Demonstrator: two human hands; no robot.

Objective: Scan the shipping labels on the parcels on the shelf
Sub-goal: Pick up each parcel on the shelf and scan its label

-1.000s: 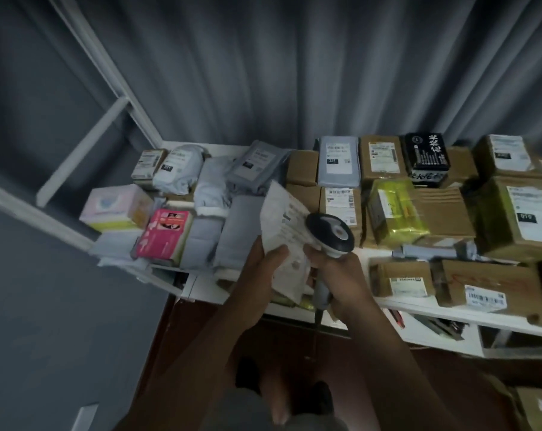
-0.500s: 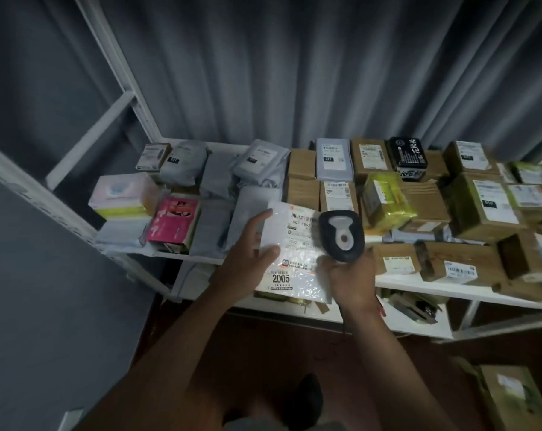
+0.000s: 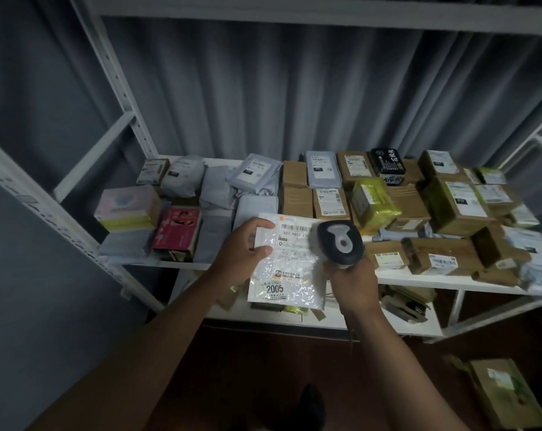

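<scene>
A flat white plastic mailer with a barcode label and the number 2005 hangs in front of the shelf, label facing me. My left hand pinches its upper left edge, thumb on the front. My right hand grips the handle of a dark barcode scanner whose head sits over the mailer's upper right corner. Behind them the white shelf carries several cardboard boxes and grey bags with labels.
A pink box and a pastel box sit at the shelf's left end. A yellow-green parcel and a black box lie further back. A lower shelf holds flat cardboard. Another box lies on the floor, right.
The mailer has turned from tilted edge-on to flat with its label facing me. The scanner head has swung over its top right corner, and my view has tilted upward.
</scene>
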